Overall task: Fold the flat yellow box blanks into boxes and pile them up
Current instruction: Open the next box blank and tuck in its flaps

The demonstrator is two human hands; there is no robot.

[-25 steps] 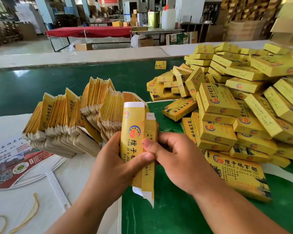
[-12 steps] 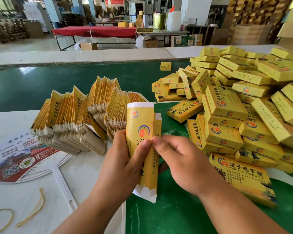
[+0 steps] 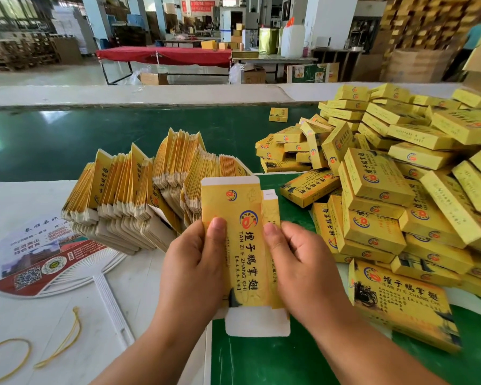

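From my head camera, I hold one yellow box blank (image 3: 243, 245) upright in front of me, above the near edge of the green table (image 3: 67, 140). My left hand (image 3: 195, 262) grips its left side, thumb pressed on the printed front and fingers curled behind; my right hand (image 3: 300, 262) pinches its right edge, thumb on the narrow side panel. The blank's white flaps stick out at top and bottom. Just behind it, to the left, the fanned stack of flat blanks (image 3: 139, 195) stands on edge on a white sheet (image 3: 139, 279). To my right, the pile of folded boxes (image 3: 395, 190) spreads over the table, and one box with its printed face up (image 3: 403, 304) lies close beside my right wrist. One lone box (image 3: 278, 114) lies apart, farther back on the green. On the white sheet at my left rest a printed hand fan (image 3: 42, 262) and loose yellow rubber bands (image 3: 59, 343).
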